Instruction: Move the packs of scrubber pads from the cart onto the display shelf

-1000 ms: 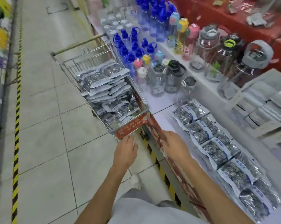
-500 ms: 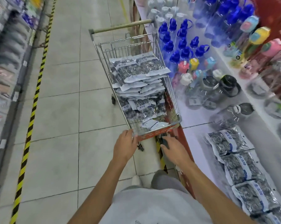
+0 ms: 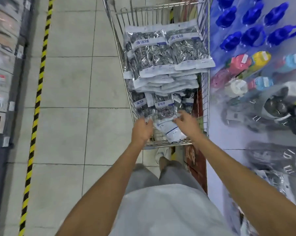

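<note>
The wire cart [image 3: 205, 92] stands straight ahead, piled with clear packs of steel scrubber pads [image 3: 167, 53] with white-and-blue labels. Both my hands are inside its near end, at either side of one pack [image 3: 163, 109] lying on the lower pile. My left hand [image 3: 142, 129] has its fingers curled over that pack's left bottom corner. My right hand [image 3: 186, 123] touches the pack's right bottom corner with fingers stretched out. A flat white pack [image 3: 173, 131] lies between my wrists. More packs [image 3: 278, 159] lie blurred on the white display shelf [image 3: 229, 167] at right.
Blue-capped bottles [image 3: 251, 34], coloured bottles [image 3: 259, 60] and dark-lidded jugs [image 3: 276, 108] fill the shelf beside the cart. The tiled aisle floor [image 3: 72, 116] is at left, bordered by a yellow-black stripe [image 3: 36, 106] and another shelf unit [image 3: 2, 65].
I have stepped up to the cart. Both hands have gone from its near rim over into the basket and onto a pack. The view has swung down over the cart.
</note>
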`<state>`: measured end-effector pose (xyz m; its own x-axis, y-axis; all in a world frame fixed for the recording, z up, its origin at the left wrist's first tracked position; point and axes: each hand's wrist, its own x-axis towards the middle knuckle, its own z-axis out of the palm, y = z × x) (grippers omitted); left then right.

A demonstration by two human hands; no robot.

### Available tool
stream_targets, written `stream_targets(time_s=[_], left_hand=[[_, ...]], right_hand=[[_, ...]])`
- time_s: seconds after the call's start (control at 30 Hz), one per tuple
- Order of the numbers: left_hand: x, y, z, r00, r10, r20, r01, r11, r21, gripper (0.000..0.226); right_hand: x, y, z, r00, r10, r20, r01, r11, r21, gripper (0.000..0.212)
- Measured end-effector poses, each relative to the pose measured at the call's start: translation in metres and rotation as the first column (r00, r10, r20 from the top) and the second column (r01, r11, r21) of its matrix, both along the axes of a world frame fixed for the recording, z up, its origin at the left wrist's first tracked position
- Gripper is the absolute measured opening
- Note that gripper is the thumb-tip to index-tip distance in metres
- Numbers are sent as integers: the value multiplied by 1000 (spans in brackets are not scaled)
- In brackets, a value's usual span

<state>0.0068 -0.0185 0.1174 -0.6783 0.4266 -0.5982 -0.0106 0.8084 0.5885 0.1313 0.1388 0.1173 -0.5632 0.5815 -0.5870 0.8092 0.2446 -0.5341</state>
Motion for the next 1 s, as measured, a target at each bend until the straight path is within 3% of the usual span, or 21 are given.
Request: stream_targets(time_s=[0.1, 0.23, 0.3, 0.43, 0.6, 0.77, 0.87, 1.0], left_hand=[[-24, 32, -25, 957, 247, 150, -236, 968, -88, 37], [-46, 58, -65, 871, 452, 192, -409, 884, -226, 16], [-54, 68, -83, 861, 469, 197, -420, 874, -245, 24], [-63, 77, -120, 857, 476, 197, -407, 860, -309, 72], [-69, 75, -149, 878, 436, 199, -373, 882, -287, 63], [-65, 70, -158, 912, 401, 83, -365, 888, -280, 30], [-59, 71, -159, 904, 425, 44, -409, 891, -199, 22], [-71, 83, -164, 765, 608, 211, -595, 793, -130, 39]], right_hand=[[-27, 32, -28, 997, -70, 42, 74, 991, -112, 48], [-58, 60, -71, 990, -81, 119, 104, 973, -204, 54], [-73, 70, -98, 985, -94, 145, 128, 961, -246, 57], [-93, 80, -150, 957, -190, 217, 253, 916, -312, 59], [-106, 97, -194, 932, -247, 265, 332, 875, -352, 72], [-115, 102, -217, 923, -286, 256, 362, 870, -335, 71], [-117, 98, -223, 915, -322, 243, 393, 851, -348, 65], [-108, 94, -225, 894, -391, 220, 449, 762, -468, 46]])
